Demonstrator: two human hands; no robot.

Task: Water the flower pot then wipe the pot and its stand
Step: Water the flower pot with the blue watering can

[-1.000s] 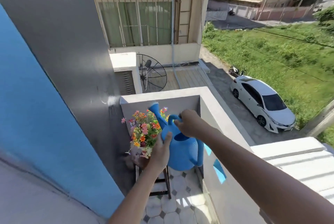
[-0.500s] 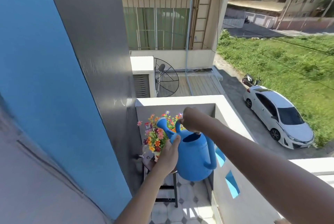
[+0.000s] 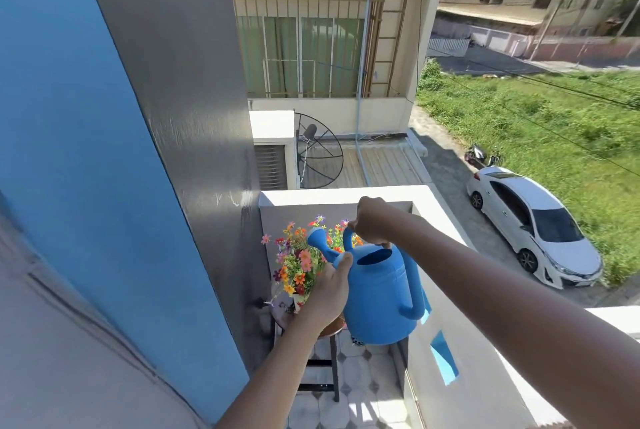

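Stood on a balcony, wall (image 3: 104, 151) to the left, parapet (image 3: 446, 342) to the right and ahead. Flowers (image 3: 298, 262) in the far left corner, on a stand (image 3: 332, 359) resting on the tiled floor (image 3: 356, 394). Watering can (image 3: 377, 297) held up just right of the flowers, spout (image 3: 320, 243) reaching left over them. Right hand (image 3: 374, 222) on the top handle, above the can's opening. Left hand (image 3: 329, 293) against the can's left side, in front of the flowers. Beyond the parapet, a dish antenna (image 3: 320, 151) on a lower roof. Down to the right, a car (image 3: 533, 226) on the lane, a motorbike (image 3: 479, 154) behind it, grass (image 3: 554, 123) farther right.
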